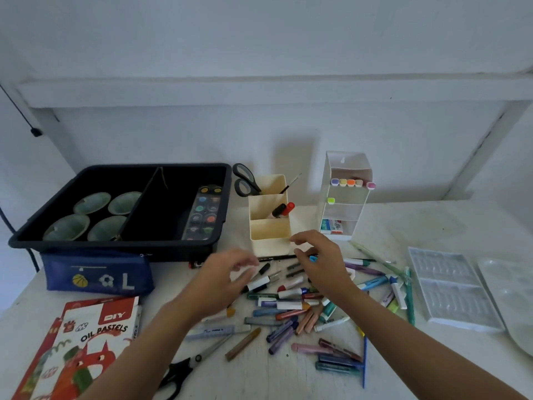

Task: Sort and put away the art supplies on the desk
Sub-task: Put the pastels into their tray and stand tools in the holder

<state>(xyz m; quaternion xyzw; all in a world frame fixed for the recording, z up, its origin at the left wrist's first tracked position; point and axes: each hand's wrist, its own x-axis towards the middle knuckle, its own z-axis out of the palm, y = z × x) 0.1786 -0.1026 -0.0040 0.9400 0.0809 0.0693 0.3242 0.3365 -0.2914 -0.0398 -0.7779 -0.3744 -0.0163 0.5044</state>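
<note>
Behind both open, empty hands [227,272], cream organizer [269,217] holds scissors [246,179], markers [284,209]

Four round paint cups [93,217] and one watercolour palette [203,213] are counted in the one black tray [57,241] at 10 o'clock. Two pairs of scissors are seen, one [245,179] at 12 o'clock and one [184,368] at 6 o'clock, and two hands [227,272] are counted. Six markers [350,182] are counted in the white organiser [343,197] at 1 o'clock; the loose pens [291,307] at the centre overlap too much to be counted.
</note>
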